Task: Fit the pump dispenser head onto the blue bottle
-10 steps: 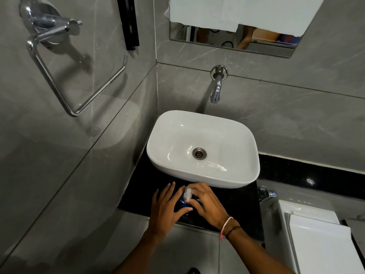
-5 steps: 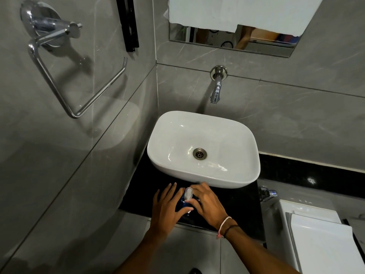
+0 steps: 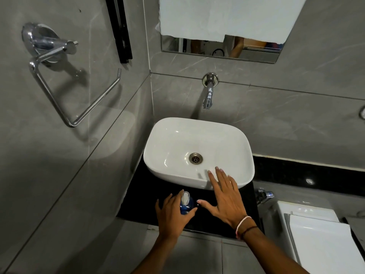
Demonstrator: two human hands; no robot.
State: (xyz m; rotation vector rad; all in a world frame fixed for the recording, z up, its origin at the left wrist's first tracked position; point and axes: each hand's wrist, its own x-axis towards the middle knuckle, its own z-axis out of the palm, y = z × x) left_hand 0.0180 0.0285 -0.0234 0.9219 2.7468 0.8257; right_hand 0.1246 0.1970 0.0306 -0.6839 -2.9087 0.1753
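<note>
The blue bottle (image 3: 186,207) stands upright on the black counter (image 3: 138,196), in front of the white basin. A clear white pump dispenser head (image 3: 185,197) sits on its top. My left hand (image 3: 172,216) wraps the bottle from the left, thumb and fingers around its body. My right hand (image 3: 225,198) hovers to the right of the bottle, fingers spread flat and apart, holding nothing. Its fingertips reach over the basin's front rim.
The white basin (image 3: 171,173) fills the counter's back, with a chrome wall tap (image 3: 209,95) above it. A grey tiled wall with a chrome towel ring (image 3: 65,99) stands close on the left. A white toilet tank (image 3: 316,232) and a small chrome valve (image 3: 265,194) are on the right.
My right hand has let go of the pump head and moved right and away, fingers spread. My left hand still holds the bottle.
</note>
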